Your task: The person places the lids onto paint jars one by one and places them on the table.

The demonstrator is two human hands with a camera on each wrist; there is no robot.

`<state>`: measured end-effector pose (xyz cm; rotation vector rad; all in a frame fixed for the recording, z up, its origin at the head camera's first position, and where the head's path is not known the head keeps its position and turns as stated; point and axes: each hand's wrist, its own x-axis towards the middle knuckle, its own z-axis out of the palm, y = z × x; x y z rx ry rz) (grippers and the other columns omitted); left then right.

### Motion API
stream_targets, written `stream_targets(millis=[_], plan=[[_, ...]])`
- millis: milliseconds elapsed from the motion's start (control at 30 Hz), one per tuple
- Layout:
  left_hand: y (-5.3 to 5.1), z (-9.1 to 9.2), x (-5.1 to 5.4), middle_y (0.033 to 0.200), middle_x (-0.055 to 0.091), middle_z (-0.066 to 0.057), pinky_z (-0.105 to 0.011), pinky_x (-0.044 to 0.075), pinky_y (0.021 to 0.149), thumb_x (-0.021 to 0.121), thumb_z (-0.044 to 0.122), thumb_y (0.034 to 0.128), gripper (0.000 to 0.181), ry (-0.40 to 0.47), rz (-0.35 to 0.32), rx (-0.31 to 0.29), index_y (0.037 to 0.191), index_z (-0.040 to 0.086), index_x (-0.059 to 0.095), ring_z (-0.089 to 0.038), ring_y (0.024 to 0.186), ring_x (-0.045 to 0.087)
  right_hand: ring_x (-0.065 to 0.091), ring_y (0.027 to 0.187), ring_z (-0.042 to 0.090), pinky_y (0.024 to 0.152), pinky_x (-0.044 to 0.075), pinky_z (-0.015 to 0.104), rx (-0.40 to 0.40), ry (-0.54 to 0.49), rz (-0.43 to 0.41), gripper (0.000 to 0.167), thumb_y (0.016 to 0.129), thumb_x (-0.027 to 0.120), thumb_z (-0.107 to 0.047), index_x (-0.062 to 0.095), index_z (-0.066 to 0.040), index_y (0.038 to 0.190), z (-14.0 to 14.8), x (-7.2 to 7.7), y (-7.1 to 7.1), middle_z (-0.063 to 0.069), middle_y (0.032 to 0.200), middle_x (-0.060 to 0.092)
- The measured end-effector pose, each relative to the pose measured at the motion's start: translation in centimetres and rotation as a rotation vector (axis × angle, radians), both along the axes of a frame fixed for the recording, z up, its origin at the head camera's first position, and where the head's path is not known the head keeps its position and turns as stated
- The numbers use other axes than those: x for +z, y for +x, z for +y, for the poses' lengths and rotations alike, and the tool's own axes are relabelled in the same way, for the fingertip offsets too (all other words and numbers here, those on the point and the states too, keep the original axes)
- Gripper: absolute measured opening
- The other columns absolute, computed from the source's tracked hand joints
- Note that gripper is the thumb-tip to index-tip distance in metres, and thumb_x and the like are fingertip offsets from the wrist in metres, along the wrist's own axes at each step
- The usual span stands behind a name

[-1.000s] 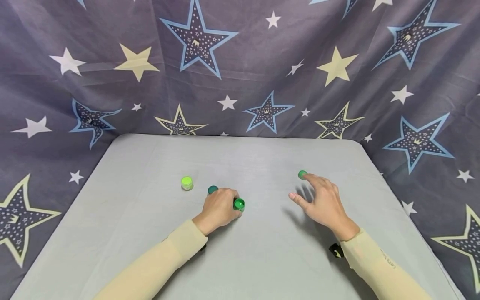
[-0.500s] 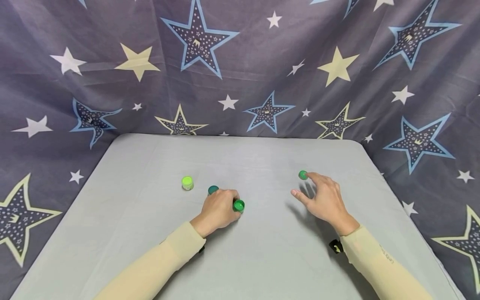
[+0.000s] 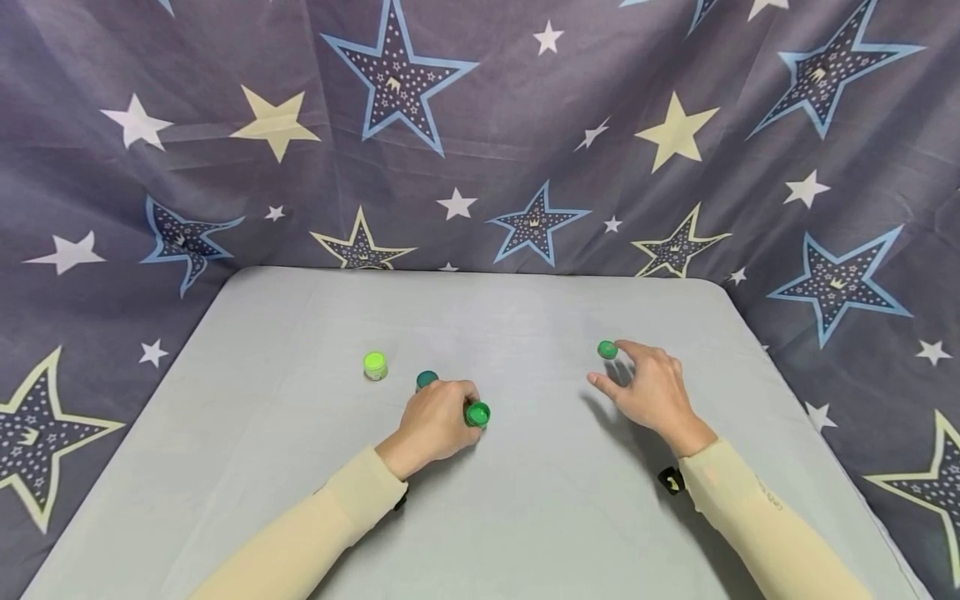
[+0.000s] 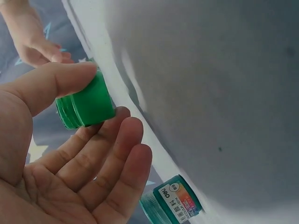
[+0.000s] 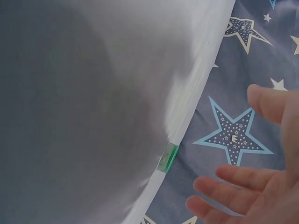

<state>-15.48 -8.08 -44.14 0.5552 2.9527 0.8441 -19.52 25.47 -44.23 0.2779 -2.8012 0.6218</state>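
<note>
Green paint jar (image 3: 477, 415) | pinched in left hand (image 3: 437, 419) | lid (image 3: 607, 350) beside spread right hand (image 3: 654, 390) | seemingly just-uncapped step; next: level hold

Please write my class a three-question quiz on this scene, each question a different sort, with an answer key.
1. Fill in: in the head view, the round lime-green plastic-looking jar sits to the ___ of the round teal plastic-looking jar.
2. Look at the right grip. True or false: it holds something.
3. What does the left grip hold?

Key:
1. Left.
2. False; a small round green plastic-looking piece sits apart from it.
3. An open, round, green plastic-looking jar.
</note>
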Motion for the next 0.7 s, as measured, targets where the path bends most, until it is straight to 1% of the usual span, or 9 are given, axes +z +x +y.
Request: stream_targets(millis=[200,467,700], plan=[[0.4,-0.1,0.2,0.08,0.066,0.006,-0.033,0.048,0.062,0.088,0.015,0.0786,0.022,0.01,-0.009,0.011,0.092,0.017,0.071,-0.013,0.072,0.057,0.053,0.124,0.051,0.103,0.033,0.064,-0.011,0.005,-0.006,0.074,0.086,0.081,-0.044,0.06,0.005,0.137,0.3,0.0,-0.7,0.027,0.134,0.062],[0.9,-0.2,0.7,0.081,0.066,0.008,-0.032,0.048,0.062,0.089,0.016,0.0778,0.022,0.015,-0.002,0.019,0.093,0.018,0.073,-0.014,0.076,0.056,0.056,0.12,0.05,0.098,0.036,0.062,-0.02,0.023,0.002,0.069,0.087,0.08,-0.043,0.062,0.005,0.134,0.4,0.1,-1.6,0.027,0.132,0.064],[1.4,-0.3,0.8,0.082,0.068,0.009,-0.031,0.049,0.062,0.089,0.014,0.077,0.022,0.033,0.017,-0.006,0.093,0.018,0.075,-0.009,0.073,0.059,0.054,0.122,0.05,0.098,0.034,0.06,-0.039,0.03,-0.053,0.065,0.091,0.077,-0.041,0.061,0.005,0.135,0.5,0.0,-2.3,0.028,0.134,0.062]])
